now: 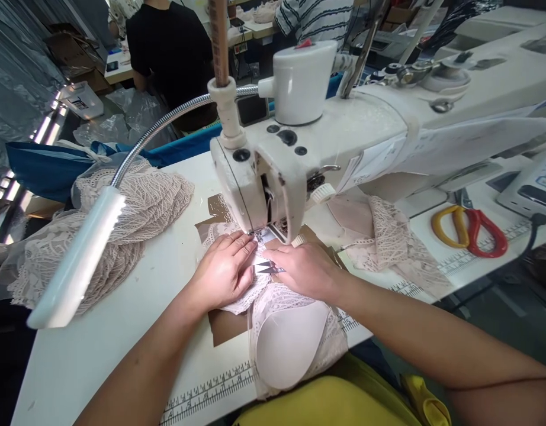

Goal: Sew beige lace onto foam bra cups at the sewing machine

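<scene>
My left hand (226, 271) lies flat on the pale pink lace of a bra (291, 340), its fingers stretched toward the needle area of a white sewing machine (259, 183). In my right hand (306, 267) is a pair of thread snips (269, 268), their pointed blades apart and aimed left at my left thumb. My right index fingertip reaches the lace just beside the presser foot. The bra's smooth moulded cup hangs over the table's front edge, toward my lap. Whatever lies under my left palm is hidden.
Stacked lace pieces (153, 198) lie at the left behind a white lamp (80, 260) on a bendable neck. More lace (391, 242) and scissors with yellow and red handles (471, 231) lie at the right. A printed ruler (211, 390) runs along the front edge. Two people sit beyond.
</scene>
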Action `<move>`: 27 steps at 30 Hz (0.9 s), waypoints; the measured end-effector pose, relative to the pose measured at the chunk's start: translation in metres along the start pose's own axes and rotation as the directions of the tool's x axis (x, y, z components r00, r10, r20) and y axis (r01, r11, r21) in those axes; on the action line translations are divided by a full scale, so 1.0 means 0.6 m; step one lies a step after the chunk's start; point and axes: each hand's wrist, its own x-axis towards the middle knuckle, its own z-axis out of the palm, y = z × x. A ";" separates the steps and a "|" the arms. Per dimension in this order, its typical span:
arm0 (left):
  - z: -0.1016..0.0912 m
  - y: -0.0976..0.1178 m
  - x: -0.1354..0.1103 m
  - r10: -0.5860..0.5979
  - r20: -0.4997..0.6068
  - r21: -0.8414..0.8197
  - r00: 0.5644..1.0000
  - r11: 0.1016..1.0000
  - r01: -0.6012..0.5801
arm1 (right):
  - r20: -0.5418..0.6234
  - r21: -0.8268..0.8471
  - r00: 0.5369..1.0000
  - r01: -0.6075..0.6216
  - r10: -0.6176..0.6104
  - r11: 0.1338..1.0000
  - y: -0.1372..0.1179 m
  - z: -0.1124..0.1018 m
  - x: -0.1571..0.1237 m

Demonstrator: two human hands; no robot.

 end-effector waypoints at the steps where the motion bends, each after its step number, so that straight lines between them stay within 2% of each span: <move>1: 0.000 0.000 0.000 -0.006 0.000 -0.001 1.000 1.000 0.006 | 0.001 -0.003 1.000 -0.002 0.002 1.000 0.000 0.000 0.000; 5: 0.001 0.000 -0.001 -0.013 -0.014 0.003 1.000 1.000 0.013 | 0.004 -0.021 1.000 0.013 -0.013 1.000 0.000 -0.001 0.000; 14: 0.014 -0.004 -0.008 0.101 -0.057 -0.001 0.993 0.995 -0.101 | -0.028 -0.076 0.998 0.049 -0.051 0.996 0.009 0.013 -0.002; 27: 0.012 -0.006 0.001 0.111 -0.080 0.014 0.991 0.994 -0.110 | -0.001 -0.118 1.000 0.007 -0.007 0.993 0.004 0.006 0.001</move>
